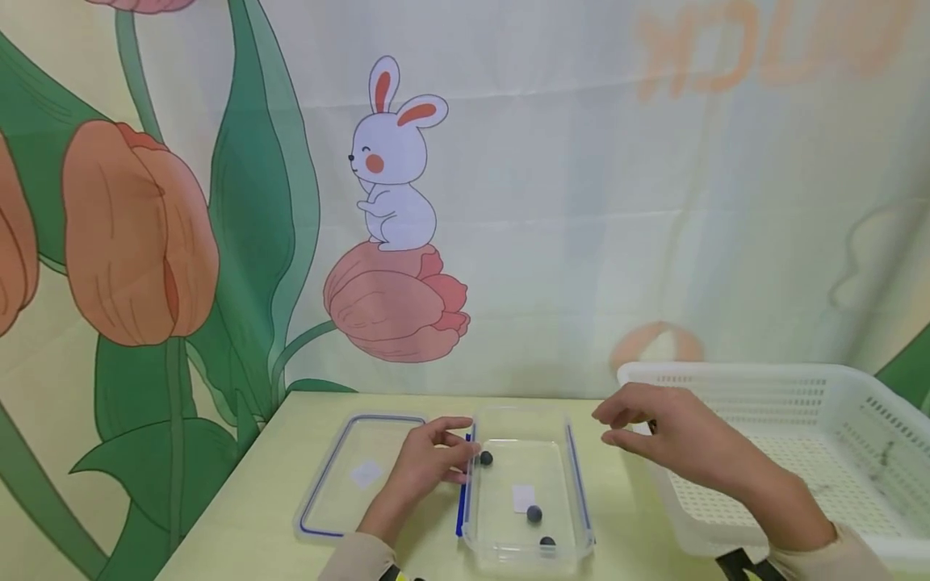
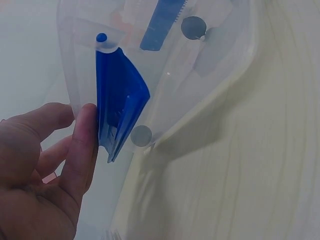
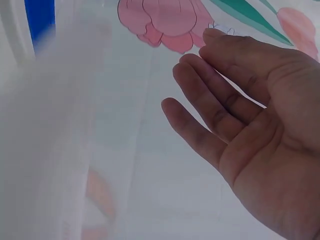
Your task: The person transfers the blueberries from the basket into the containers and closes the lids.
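Note:
A clear plastic food container (image 1: 516,557) with blue side latches stands on the table. Inside it lie three dark round balls that look like blueberries: one ball (image 1: 486,458) by the left wall, another (image 1: 534,514) near a white label, the third at the near end. My left hand (image 1: 429,458) holds the container's left rim, fingers beside the blue latch (image 2: 117,100) in the left wrist view. Held in the air right of the container, my right hand (image 1: 686,436) has loosely bent fingers with nothing between them; the right wrist view shows its palm (image 3: 270,145).
Left of the container lies a clear lid (image 1: 320,492) with a blue seal, partly behind my left hand. A white perforated basket (image 1: 734,374) stands on the right, partly behind my right arm. A printed cloth (image 1: 538,202) hangs behind the table (image 1: 240,516).

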Demonstrator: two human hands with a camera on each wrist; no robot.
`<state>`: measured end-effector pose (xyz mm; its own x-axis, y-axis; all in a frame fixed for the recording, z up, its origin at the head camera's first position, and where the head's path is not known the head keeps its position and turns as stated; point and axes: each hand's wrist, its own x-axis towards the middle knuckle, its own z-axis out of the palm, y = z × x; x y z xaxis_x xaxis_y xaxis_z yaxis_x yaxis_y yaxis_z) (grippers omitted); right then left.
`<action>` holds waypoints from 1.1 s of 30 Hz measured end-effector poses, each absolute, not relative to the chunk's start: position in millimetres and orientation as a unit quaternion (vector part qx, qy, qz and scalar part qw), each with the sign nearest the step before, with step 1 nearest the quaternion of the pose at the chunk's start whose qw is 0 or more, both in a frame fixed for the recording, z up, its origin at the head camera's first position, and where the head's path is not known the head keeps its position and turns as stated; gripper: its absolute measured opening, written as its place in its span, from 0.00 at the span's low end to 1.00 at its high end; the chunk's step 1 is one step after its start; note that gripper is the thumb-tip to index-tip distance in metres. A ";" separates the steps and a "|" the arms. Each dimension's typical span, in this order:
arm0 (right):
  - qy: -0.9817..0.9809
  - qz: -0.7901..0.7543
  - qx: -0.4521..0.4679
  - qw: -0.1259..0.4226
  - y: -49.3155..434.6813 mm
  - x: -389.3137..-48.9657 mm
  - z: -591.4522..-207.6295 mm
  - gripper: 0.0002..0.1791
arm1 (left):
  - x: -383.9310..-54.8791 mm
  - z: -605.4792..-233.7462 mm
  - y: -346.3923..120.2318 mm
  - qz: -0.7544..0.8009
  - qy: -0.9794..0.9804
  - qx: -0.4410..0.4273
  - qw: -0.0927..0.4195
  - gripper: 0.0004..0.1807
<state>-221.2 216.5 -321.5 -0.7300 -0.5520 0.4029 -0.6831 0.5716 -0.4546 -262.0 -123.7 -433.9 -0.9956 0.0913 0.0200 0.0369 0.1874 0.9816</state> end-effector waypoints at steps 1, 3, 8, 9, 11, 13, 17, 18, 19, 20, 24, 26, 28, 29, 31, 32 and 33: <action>-0.881 0.298 0.350 0.112 221.1 -222.5 -318.2 0.11 | -262.1 -434.4 -123.3 0.635 0.771 0.041 0.020 0.28; -0.883 0.293 0.348 0.116 230.6 -225.9 -312.3 0.11 | -262.1 -434.6 -122.8 0.634 0.772 0.039 0.020 0.27; -0.898 0.281 0.323 0.096 252.9 -238.2 -296.1 0.10 | -262.5 -433.9 -123.3 0.635 0.771 0.043 0.020 0.27; -0.904 0.278 0.314 0.086 257.0 -241.8 -292.8 0.09 | -262.4 -433.9 -123.6 0.635 0.771 0.044 0.019 0.27; -0.914 0.268 0.295 0.071 264.7 -249.7 -287.4 0.10 | -262.3 -434.4 -124.3 0.635 0.771 0.045 0.018 0.27; -0.922 0.260 0.281 0.060 272.9 -259.0 -285.3 0.09 | -262.1 -434.5 -124.6 0.634 0.771 0.046 0.017 0.27; -0.926 0.256 0.270 0.063 288.6 -278.2 -294.7 0.07 | -262.0 -434.6 -124.1 0.635 0.771 0.048 0.018 0.27; -0.925 0.256 0.272 0.064 292.1 -283.2 -299.0 0.07 | -262.0 -434.7 -123.9 0.635 0.770 0.050 0.019 0.27; -0.925 0.256 0.274 0.062 295.1 -287.7 -303.3 0.06 | -262.0 -434.7 -123.9 0.636 0.770 0.051 0.019 0.27; -0.925 0.257 0.275 0.058 298.1 -291.6 -307.3 0.06 | -261.8 -434.6 -123.8 0.637 0.769 0.051 0.020 0.27; -0.925 0.255 0.281 0.031 308.7 -305.2 -321.5 0.05 | -261.3 -434.3 -123.8 0.636 0.770 0.050 0.020 0.27; -0.925 0.261 0.277 0.011 312.9 -310.7 -327.4 0.05 | -261.0 -434.0 -123.7 0.634 0.772 0.047 0.019 0.27; -0.922 0.272 0.275 -0.010 317.2 -315.8 -333.9 0.06 | -260.9 -433.9 -123.6 0.632 0.774 0.044 0.019 0.27; -0.920 0.280 0.274 -0.022 319.2 -318.4 -337.5 0.06 | -260.8 -433.9 -123.5 0.631 0.774 0.043 0.018 0.27; -0.915 0.297 0.269 -0.046 323.5 -323.2 -345.2 0.06 | -260.8 -434.0 -123.3 0.632 0.774 0.041 0.018 0.27; -0.911 0.304 0.271 -0.057 325.5 -325.4 -349.4 0.06 | -260.7 -434.0 -123.2 0.633 0.773 0.040 0.018 0.27; -0.908 0.309 0.274 -0.066 327.7 -327.6 -353.7 0.05 | -260.8 -434.2 -123.1 0.633 0.772 0.040 0.018 0.27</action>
<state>-327.6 327.7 -353.7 -0.8410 -0.5388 0.0490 -0.4572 0.6593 -0.5969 -260.8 -123.1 -434.2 -0.9961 0.0853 0.0228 0.0390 0.1941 0.9802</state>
